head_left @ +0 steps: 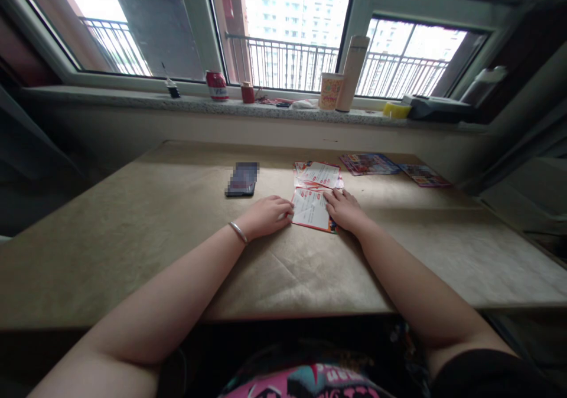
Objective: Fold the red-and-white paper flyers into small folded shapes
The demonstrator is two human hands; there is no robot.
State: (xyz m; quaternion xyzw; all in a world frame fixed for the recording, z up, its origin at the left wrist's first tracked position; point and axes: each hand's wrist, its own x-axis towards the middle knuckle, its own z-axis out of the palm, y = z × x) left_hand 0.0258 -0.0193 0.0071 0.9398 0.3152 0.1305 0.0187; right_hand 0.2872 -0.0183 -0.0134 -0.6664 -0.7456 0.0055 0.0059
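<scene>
and i'm at the steadying step, i'd judge: right of the phone (243, 179), my right hand (345, 209) rests flat, fingers loose, on the nearer printed paper (309, 209); my left hand (268, 216) curls at its phone-side edge, pinched or not, can't tell. next calls for light, even pressure. count: one phone, two printed papers, two colourful piles (371, 165) farther right of the phone.

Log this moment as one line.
left hand: at left edge of near paper | right hand: on its right side | far paper: just beyond | phone: on table, left of papers
</scene>
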